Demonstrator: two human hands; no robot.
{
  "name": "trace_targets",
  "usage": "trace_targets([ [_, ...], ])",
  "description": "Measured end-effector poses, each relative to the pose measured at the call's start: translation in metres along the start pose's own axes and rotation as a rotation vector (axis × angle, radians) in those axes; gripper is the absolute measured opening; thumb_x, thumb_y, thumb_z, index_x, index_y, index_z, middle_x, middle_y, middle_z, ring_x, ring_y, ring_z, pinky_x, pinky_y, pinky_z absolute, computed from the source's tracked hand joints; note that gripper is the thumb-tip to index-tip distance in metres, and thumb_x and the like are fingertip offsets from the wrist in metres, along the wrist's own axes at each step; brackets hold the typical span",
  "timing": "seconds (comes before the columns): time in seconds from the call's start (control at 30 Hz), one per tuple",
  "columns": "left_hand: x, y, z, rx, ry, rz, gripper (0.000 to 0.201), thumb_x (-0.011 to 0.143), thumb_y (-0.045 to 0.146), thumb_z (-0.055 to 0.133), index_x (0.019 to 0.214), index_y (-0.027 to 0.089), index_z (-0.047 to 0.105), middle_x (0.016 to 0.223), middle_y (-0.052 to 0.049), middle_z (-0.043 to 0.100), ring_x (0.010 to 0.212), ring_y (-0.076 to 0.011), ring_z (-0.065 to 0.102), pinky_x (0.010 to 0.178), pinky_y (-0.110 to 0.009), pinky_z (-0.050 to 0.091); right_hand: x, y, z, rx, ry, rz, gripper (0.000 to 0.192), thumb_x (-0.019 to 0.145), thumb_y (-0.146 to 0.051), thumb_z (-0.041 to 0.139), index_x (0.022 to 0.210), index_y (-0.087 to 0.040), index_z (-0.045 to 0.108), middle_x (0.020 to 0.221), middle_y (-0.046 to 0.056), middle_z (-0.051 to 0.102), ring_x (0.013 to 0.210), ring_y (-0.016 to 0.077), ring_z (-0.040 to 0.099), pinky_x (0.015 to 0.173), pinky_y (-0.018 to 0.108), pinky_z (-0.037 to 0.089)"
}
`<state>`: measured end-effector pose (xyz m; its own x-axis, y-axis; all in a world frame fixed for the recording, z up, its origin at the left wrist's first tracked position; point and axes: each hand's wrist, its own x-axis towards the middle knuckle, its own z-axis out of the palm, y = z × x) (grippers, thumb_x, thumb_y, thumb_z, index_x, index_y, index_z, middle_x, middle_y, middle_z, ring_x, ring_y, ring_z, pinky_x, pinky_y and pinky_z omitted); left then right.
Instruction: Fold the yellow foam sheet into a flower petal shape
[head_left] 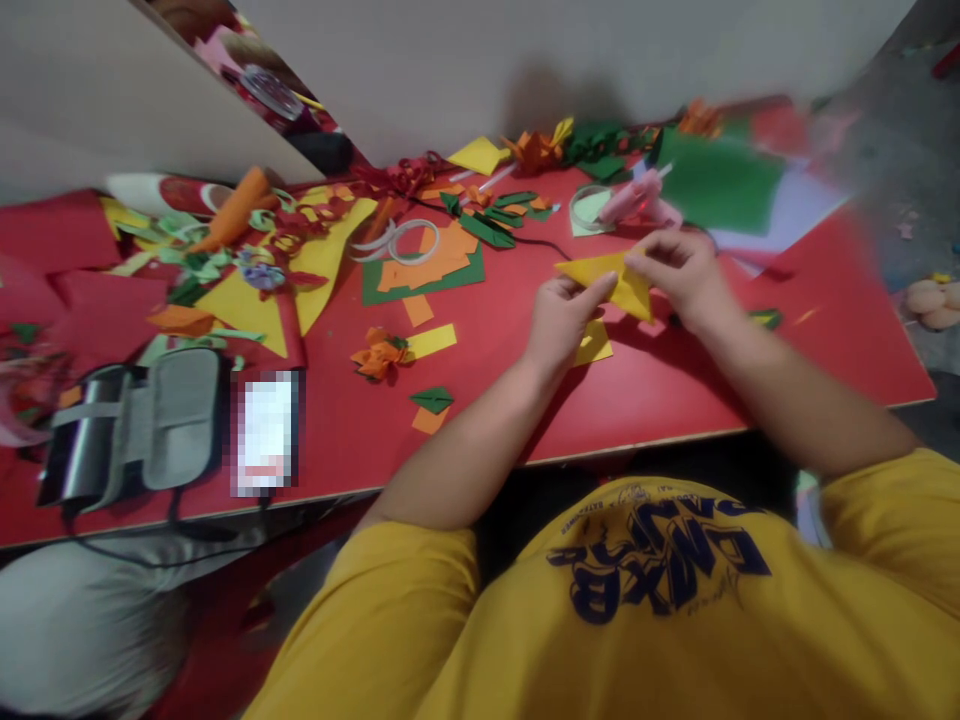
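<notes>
Both my hands hold a piece of folded yellow paper (631, 290) above the red table, its pointed corners sticking out to the left and downward. My left hand (566, 315) pinches its left part between thumb and fingers. On the right side, my right hand (679, 272) grips the upper edge with fingertips pressed together. Under the paper lies a small yellow paper piece (595, 343). Just beyond my right hand is a pink glue gun (637, 200), beside a roll of tape (591, 208).
The red table (465, 440) carries an orange paper flower (380, 354), orange paper strips (431, 255) on a green sheet, and green sheets (720, 185) at the back right. An open grey case (180, 415) and a phone (266, 430) lie at left. Someone's light-clothed leg (90, 620) shows lower left.
</notes>
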<state>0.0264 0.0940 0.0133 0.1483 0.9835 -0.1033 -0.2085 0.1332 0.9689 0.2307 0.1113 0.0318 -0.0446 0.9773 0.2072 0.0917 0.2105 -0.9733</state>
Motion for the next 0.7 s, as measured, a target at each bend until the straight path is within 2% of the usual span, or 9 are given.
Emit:
trace_targets([
  [0.1, -0.0008, 0.0037, -0.0004, 0.008, 0.007, -0.01, 0.05, 0.076, 0.066, 0.113, 0.096, 0.025, 0.091, 0.105, -0.006, 0.093, 0.089, -0.0171, 0.083, 0.071, -0.026, 0.058, -0.0004, -0.001, 0.0, 0.004, 0.065, 0.016, 0.021, 0.093, -0.028, 0.1, 0.082, -0.023, 0.082, 0.081, 0.0, 0.077, 0.077, 0.0159, 0.069, 0.073, 0.03, 0.059],
  [0.2, 0.0005, 0.0043, -0.001, -0.003, 0.018, -0.015, 0.048, 0.078, 0.063, 0.112, 0.098, 0.024, 0.092, 0.105, -0.006, 0.092, 0.086, -0.0159, 0.082, 0.071, -0.026, 0.057, -0.001, -0.0006, 0.0011, 0.031, 0.09, 0.051, 0.02, 0.091, -0.022, 0.099, 0.078, -0.024, 0.084, 0.077, -0.001, 0.077, 0.073, 0.0144, 0.066, 0.07, 0.029, 0.057],
  [0.47, 0.002, 0.0069, -0.0035, -0.015, 0.043, -0.013, 0.045, 0.083, 0.059, 0.111, 0.097, 0.023, 0.087, 0.1, -0.004, 0.089, 0.086, -0.0145, 0.08, 0.07, -0.025, 0.054, -0.0018, 0.0036, 0.0013, 0.116, 0.076, 0.068, 0.021, 0.088, -0.037, 0.107, 0.082, -0.025, 0.09, 0.082, 0.0, 0.083, 0.077, 0.0161, 0.072, 0.074, 0.031, 0.062],
  [0.6, 0.0056, 0.0068, -0.005, -0.062, 0.122, 0.016, 0.05, 0.089, 0.068, 0.105, 0.09, 0.024, 0.079, 0.097, -0.003, 0.086, 0.091, -0.016, 0.082, 0.071, -0.024, 0.054, -0.0017, 0.0047, 0.0015, 0.123, 0.097, 0.034, 0.019, 0.088, -0.033, 0.106, 0.081, -0.025, 0.09, 0.081, 0.0, 0.083, 0.078, 0.0161, 0.073, 0.076, 0.031, 0.063],
  [0.7, 0.009, 0.0045, -0.0062, -0.123, 0.173, 0.043, 0.049, 0.091, 0.07, 0.103, 0.097, 0.027, 0.081, 0.101, -0.002, 0.087, 0.097, -0.0176, 0.084, 0.07, -0.024, 0.053, -0.0027, 0.005, 0.0042, 0.122, 0.112, 0.039, 0.02, 0.088, -0.033, 0.106, 0.08, -0.026, 0.09, 0.081, 0.0, 0.084, 0.079, 0.0172, 0.074, 0.077, 0.032, 0.065],
])
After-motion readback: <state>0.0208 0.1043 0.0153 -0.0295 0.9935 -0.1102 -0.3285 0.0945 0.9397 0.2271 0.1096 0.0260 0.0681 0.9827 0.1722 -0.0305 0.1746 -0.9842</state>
